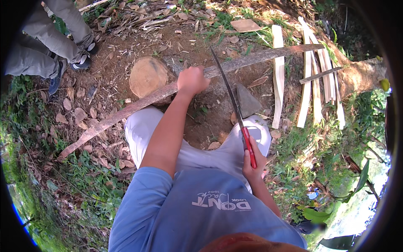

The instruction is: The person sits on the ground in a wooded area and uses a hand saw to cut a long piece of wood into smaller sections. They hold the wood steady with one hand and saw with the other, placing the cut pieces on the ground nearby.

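Note:
My left hand is closed over the middle of a long, bark-brown wooden slat. The slat slants from the leaf litter at lower left up to the far right, passing in front of a round cut log. In my right hand, near my right knee, is the red handle of a machete. Its long dark blade points up and away to the left, crossing the slat in view just right of my left hand; whether it touches the wood I cannot tell. A grey stone lies beside the blade.
Several pale split wood strips lie on the right, with a short dark stick across some of them. A thick tree root or trunk is beyond. Another person's grey-trousered legs stand at upper left. Dry leaves and chips litter the soil.

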`<state>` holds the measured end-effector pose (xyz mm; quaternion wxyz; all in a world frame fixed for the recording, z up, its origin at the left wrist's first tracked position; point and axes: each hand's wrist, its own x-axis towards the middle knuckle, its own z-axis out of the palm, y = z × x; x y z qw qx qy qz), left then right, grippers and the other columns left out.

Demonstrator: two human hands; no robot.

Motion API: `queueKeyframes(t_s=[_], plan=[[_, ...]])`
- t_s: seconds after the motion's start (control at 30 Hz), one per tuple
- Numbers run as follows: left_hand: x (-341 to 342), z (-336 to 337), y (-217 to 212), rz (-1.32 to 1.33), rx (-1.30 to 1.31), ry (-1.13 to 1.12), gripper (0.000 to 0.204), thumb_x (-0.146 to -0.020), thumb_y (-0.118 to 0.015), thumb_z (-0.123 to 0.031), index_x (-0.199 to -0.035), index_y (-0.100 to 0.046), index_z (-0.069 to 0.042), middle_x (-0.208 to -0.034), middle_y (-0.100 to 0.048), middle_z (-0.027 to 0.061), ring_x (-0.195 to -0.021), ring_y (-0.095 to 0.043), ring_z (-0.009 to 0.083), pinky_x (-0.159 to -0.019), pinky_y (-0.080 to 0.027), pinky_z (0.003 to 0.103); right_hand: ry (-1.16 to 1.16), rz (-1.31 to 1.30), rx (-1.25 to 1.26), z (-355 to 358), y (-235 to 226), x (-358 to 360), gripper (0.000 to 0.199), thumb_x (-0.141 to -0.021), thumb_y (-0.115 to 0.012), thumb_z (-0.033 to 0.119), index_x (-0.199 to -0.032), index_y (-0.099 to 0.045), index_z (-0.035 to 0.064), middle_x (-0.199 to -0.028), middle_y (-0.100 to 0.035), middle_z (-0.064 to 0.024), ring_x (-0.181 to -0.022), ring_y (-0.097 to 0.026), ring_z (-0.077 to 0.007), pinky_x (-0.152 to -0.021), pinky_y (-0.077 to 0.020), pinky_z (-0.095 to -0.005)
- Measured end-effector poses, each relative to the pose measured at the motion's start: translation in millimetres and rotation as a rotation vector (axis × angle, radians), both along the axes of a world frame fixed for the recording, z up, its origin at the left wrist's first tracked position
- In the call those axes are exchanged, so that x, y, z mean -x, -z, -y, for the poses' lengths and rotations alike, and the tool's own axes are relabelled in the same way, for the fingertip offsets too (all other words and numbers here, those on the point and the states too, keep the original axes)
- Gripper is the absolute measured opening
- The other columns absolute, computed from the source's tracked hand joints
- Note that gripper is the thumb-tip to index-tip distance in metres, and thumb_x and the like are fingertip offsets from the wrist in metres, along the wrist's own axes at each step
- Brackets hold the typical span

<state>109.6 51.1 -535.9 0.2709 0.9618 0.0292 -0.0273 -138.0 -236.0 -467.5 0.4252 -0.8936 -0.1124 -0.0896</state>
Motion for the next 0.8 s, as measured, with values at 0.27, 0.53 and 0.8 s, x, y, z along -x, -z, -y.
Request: queueKeyframes(t_s=[0.27, 0.53, 0.8], plan=[[-7.7, 1.7, 0.3, 0.017, -0.117, 0.066, 0.043, -0.085, -0.076, -0.039, -0.11, -0.073, -0.004, -0.101, -0.079, 0.0188, -0.098, -0.077, 0.0387, -0.089, -0.061, 0.05, 0.219, -0.212, -0.15, 1.8, -44.9, 14.0, 0.046, -0.103, -0.062, 0.005, -0.15, -0.062, 0.0021, -0.105, -0.078, -0.015, -0.077, -0.067, -0.0124, -0.075, -0.054, -0.0272], [-8.4, -6.9, 3.0, 0.112, -0.088, 0.17, 0.043, -0.086, -0.077, -0.038, -0.109, -0.067, -0.003, -0.101, -0.078, 0.0199, -0.097, -0.076, 0.0405, -0.085, -0.06, 0.052, 0.284, -0.19, -0.216, -16.9, -33.5, 23.6, 0.046, -0.104, -0.062, 0.006, -0.15, -0.062, 0.0036, -0.113, -0.08, -0.0123, -0.087, -0.07, -0.0098, -0.082, -0.0541, -0.0263], [3.5, -8.3, 10.4, 0.119, -0.088, 0.142, 0.038, -0.088, -0.076, -0.033, -0.111, -0.066, -0.005, -0.101, -0.078, 0.0195, -0.098, -0.075, 0.0411, -0.086, -0.06, 0.053, 0.231, -0.019, -0.139, -23.2, -44.3, 23.4, 0.046, -0.106, -0.06, 0.011, -0.151, -0.062, 0.0037, -0.113, -0.077, -0.0079, -0.077, -0.061, -0.0075, -0.071, -0.0493, -0.023]])
